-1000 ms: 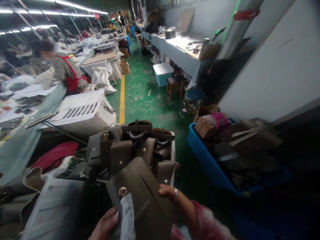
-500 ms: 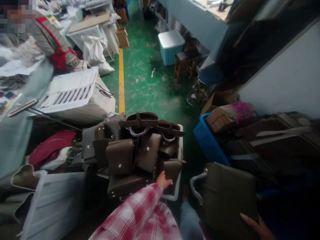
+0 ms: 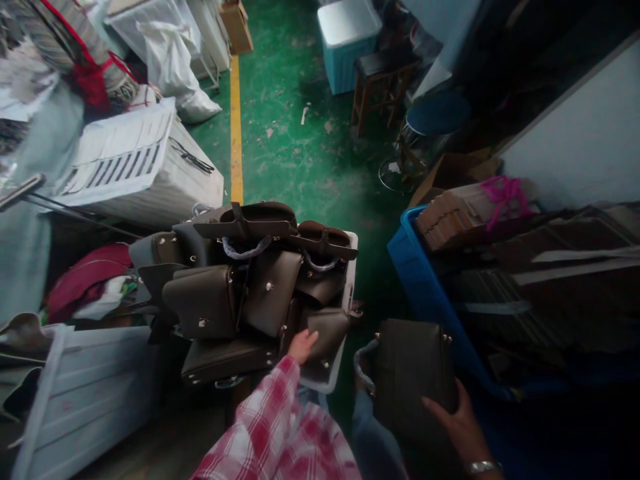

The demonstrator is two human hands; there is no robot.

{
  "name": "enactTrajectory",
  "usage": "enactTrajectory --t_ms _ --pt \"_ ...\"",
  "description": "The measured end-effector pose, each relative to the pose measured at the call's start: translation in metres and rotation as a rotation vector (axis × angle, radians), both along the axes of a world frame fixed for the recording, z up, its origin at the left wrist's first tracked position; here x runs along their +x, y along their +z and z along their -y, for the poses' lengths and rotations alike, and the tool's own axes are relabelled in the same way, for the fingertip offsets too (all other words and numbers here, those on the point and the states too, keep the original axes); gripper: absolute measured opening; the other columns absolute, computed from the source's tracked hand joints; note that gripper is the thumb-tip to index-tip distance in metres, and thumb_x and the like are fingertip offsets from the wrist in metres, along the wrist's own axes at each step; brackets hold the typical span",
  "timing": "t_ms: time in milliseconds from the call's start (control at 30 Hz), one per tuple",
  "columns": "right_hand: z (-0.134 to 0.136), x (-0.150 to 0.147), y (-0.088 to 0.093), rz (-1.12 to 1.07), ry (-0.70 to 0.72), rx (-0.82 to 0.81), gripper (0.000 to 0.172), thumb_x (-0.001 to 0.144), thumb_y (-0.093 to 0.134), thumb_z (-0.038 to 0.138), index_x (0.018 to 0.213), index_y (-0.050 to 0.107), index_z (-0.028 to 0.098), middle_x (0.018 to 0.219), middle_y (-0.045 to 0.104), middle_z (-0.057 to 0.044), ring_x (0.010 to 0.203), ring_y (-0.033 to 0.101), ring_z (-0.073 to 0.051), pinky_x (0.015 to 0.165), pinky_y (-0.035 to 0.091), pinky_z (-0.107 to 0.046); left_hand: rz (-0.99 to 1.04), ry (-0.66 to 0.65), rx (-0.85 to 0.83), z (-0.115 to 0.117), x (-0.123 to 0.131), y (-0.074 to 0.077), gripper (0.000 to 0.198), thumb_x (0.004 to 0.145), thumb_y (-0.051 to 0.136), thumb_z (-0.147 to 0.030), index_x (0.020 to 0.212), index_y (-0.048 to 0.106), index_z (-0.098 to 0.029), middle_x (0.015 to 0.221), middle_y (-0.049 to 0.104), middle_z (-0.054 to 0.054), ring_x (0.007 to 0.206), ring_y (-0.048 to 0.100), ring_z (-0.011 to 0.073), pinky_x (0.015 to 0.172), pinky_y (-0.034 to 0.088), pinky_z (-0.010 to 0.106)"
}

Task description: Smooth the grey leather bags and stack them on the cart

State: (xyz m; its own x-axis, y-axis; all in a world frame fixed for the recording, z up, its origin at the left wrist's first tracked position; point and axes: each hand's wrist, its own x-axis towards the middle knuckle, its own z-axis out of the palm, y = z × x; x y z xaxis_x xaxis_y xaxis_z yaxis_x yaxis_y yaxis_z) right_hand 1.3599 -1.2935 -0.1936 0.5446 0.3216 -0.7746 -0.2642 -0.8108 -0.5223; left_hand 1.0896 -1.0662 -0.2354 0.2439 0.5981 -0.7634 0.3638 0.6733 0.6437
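My left hand (image 3: 301, 345), at the end of a red-and-white plaid sleeve, is closed at the left edge of a small dark brown handbag (image 3: 327, 333) in the near right corner of a white bin (image 3: 351, 283). Its lower fingers are partly hidden. Several more brown handbags fill the bin, among them one with a flap and metal clasp (image 3: 200, 303) and one with a wrapped handle (image 3: 247, 250). On the right, my right hand (image 3: 453, 417), with a metal band at the wrist, grips the side of another dark handbag (image 3: 413, 367) held upright, its wrapped handle pointing left.
A blue crate (image 3: 425, 280) with stacked brown pieces stands at the right. Beyond are a round stool (image 3: 437, 113), a wooden stool (image 3: 385, 63) and a light blue box (image 3: 347, 40). At left are a grey bin (image 3: 95, 393) and a white slotted box (image 3: 150, 160). Another person's sleeve shows top left.
The view has tipped downward. The handbag in my right hand has turned and come closer to the bin, showing its narrower side. My left hand stays at the small handbag.
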Motion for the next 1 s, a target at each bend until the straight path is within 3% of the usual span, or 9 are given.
enactTrajectory --t_ms 133,233,400,567,633,733,867,933,1000 --pt "0.006 0.011 -0.012 0.04 0.087 0.043 0.122 0.045 0.068 0.065 0.144 0.014 0.019 0.139 0.036 -0.015 0.118 0.047 -0.034 0.096 0.042 -0.043 0.162 0.001 -0.097 0.005 -0.029 0.024 0.08 0.051 0.074 -0.063 0.106 0.06 -0.006 0.1 0.066 0.017 0.092 0.064 0.0289 0.086 0.048 0.039" --pt "0.001 0.0 -0.017 0.056 0.154 0.125 0.115 0.051 0.067 0.062 0.144 0.014 0.02 0.138 0.036 -0.015 0.118 0.047 -0.031 0.099 0.039 -0.043 0.165 0.008 -0.112 0.012 -0.045 0.034 0.079 0.05 0.075 -0.063 0.103 0.063 -0.005 0.094 0.067 0.017 0.087 0.065 0.0279 0.086 0.048 0.04" --pt "-0.041 -0.053 -0.023 0.081 0.286 0.185 0.104 0.059 0.061 0.054 0.144 0.012 0.02 0.138 0.037 -0.014 0.118 0.047 -0.029 0.098 0.039 -0.042 0.063 -0.021 -0.066 -0.001 -0.044 0.011 0.07 0.063 0.066 -0.063 0.106 0.062 -0.008 0.1 0.066 0.016 0.09 0.064 0.0243 0.086 0.048 0.036" --pt "-0.076 -0.091 -0.034 -0.072 0.277 0.261 0.105 0.057 0.06 0.05 0.143 0.011 0.015 0.135 0.039 -0.015 0.118 0.047 -0.027 0.098 0.04 -0.038 -0.256 -0.071 0.09 -0.025 -0.04 -0.006 0.043 0.074 0.062 -0.05 0.094 0.064 -0.011 0.097 0.066 0.013 0.097 0.06 0.0259 0.093 0.043 0.039" --pt "-0.084 -0.104 -0.039 -0.103 0.218 0.288 0.106 0.056 0.062 0.05 0.143 0.012 0.016 0.133 0.042 -0.015 0.116 0.049 -0.026 0.097 0.041 -0.037 -0.379 -0.066 0.22 -0.016 -0.041 0.003 0.04 0.08 0.055 -0.044 0.101 0.063 -0.012 0.109 0.062 0.014 0.111 0.053 0.0265 0.104 0.033 0.039" --pt "-0.095 -0.129 -0.044 -0.029 0.181 0.263 0.105 0.055 0.065 0.05 0.142 0.018 0.015 0.131 0.044 -0.015 0.115 0.05 -0.027 0.098 0.04 -0.037 -0.484 -0.045 0.431 0.027 -0.046 0.024 0.048 0.089 0.038 -0.041 0.128 0.047 -0.013 0.138 0.04 0.012 0.132 0.032 0.0208 0.113 0.017 0.033" --pt "-0.104 -0.156 -0.042 0.108 0.185 0.112 0.103 0.057 0.064 0.052 0.142 0.021 0.015 0.131 0.045 -0.016 0.115 0.049 -0.03 0.096 0.04 -0.041 -0.627 -0.185 0.625 0.084 -0.061 0.035 0.086 0.076 0.059 -0.047 0.143 0.019 -0.011 0.147 0.024 0.013 0.137 0.021 0.0227 0.113 0.02 0.036" --pt "-0.1 -0.16 -0.038 0.123 0.155 0.091 0.104 0.056 0.063 0.053 0.142 0.021 0.012 0.131 0.044 -0.017 0.114 0.05 -0.031 0.095 0.041 -0.041 -0.649 -0.209 0.558 0.086 -0.067 0.031 0.093 0.072 0.064 -0.046 0.143 0.016 -0.008 0.145 0.028 0.017 0.134 0.027 0.0247 0.11 0.027 0.036" --pt "-0.092 -0.157 -0.033 0.136 0.117 0.073 0.107 0.054 0.063 0.055 0.141 0.022 0.009 0.131 0.044 -0.018 0.115 0.048 -0.032 0.096 0.041 -0.041 -0.592 -0.195 0.43 0.068 -0.067 0.027 0.086 0.074 0.064 -0.045 0.14 0.023 -0.008 0.136 0.042 0.018 0.124 0.043 0.025 0.103 0.036 0.036"
